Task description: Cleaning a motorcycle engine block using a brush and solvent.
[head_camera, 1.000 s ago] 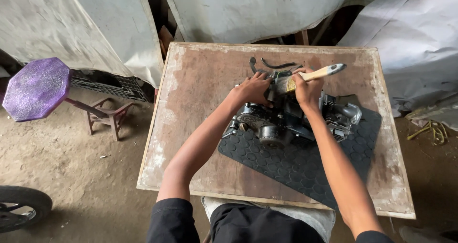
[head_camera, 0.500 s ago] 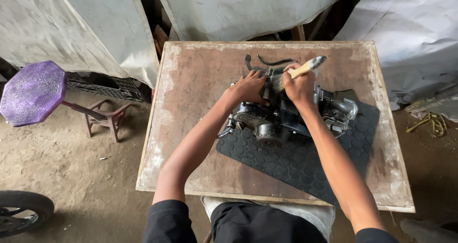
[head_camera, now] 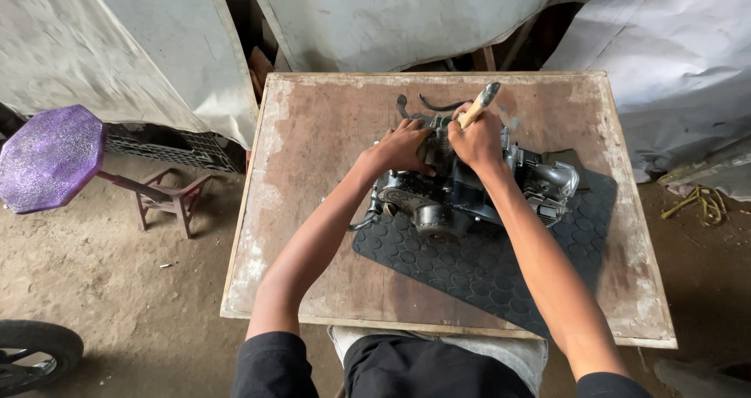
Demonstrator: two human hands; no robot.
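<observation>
Purple stool [head_camera: 48, 157]: octagonal top, on the dirt floor far left, beside a dark crate [head_camera: 168, 149]. Tyre [head_camera: 31, 356]: part of one, bottom left corner.

Wooden table [head_camera: 305, 179]: worn square top, pale at the edges. Black rubber mat [head_camera: 485, 269]: round studs, laid on the table's near right part.

Left hand [head_camera: 405, 148]: fingers bent and spread, pressed on the left top of the engine; holds nothing loose.

Engine [head_camera: 461, 191]: small, dark metal, grimy, resting on the mat's far edge at table centre, between both hands.

Right hand [head_camera: 477, 138]: fingers closed around a brush handle [head_camera: 479, 105], pale wood, angled up and away over the engine; bristle end hidden behind the hand.

Yellow rope [head_camera: 704, 202]: on the ground at right, below grey sheeting [head_camera: 673, 62].
</observation>
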